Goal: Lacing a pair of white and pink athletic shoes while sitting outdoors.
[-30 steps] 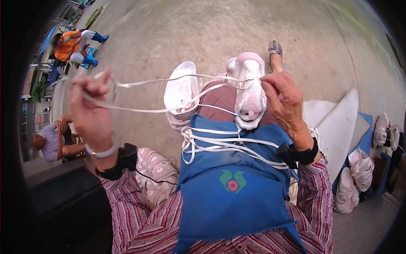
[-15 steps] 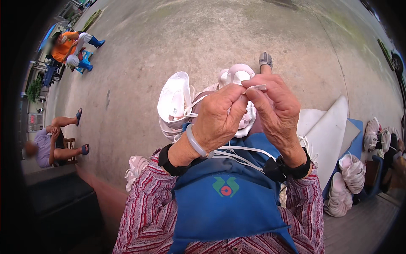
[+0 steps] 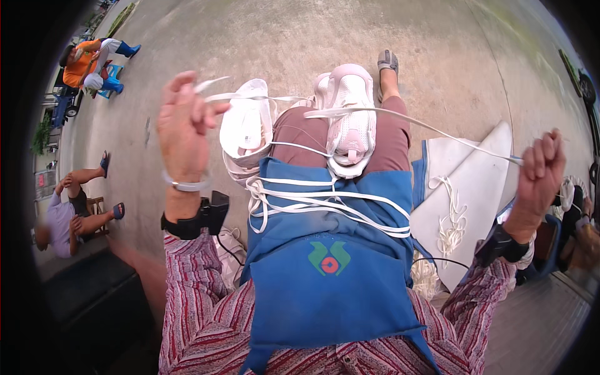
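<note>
A white and pink sneaker (image 3: 351, 134) rests between my knees, its toe pointing away from me. My left hand (image 3: 184, 134), raised at the left, has its fingers closed on a white shoelace (image 3: 250, 97), with a short end sticking out above them. Far out to the right, my right hand (image 3: 536, 172) is closed around a lace end. From it a flat white lace (image 3: 431, 130) stretches back across the sneaker. More loose laces (image 3: 331, 197) lie in loops over the blue apron (image 3: 328, 312) on my lap.
Further pale shoes (image 3: 244, 128) are piled beside my left knee. To the right, a bundle of white laces (image 3: 453, 219) lies on a white sheet (image 3: 481, 181). Two people sit at the left, one in an orange top (image 3: 81, 65). A dark box-like shape (image 3: 94, 300) stands at lower left.
My hands were together above the sneaker, pinching a lace; they have swung wide apart to left and right, drawing laces out. The sneaker and the loops on the apron now show.
</note>
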